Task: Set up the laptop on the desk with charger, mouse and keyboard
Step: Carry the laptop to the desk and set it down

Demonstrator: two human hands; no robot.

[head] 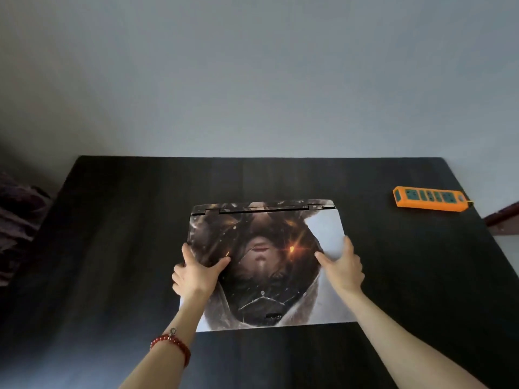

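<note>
Both hands, the left hand (195,272) and the right hand (341,265), are gripping the closed laptop (264,265) by its sides, thumbs on top, placing it mid-desk (112,248), and next they are probably needing to lift the lid.

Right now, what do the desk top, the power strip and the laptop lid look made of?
Desk: dark wood or laminate, faint grain streaks, low sheen. Power strip: orange moulded plastic, smooth. Laptop: lid under a printed skin, slightly glossy; the shell beneath is hidden.
</note>
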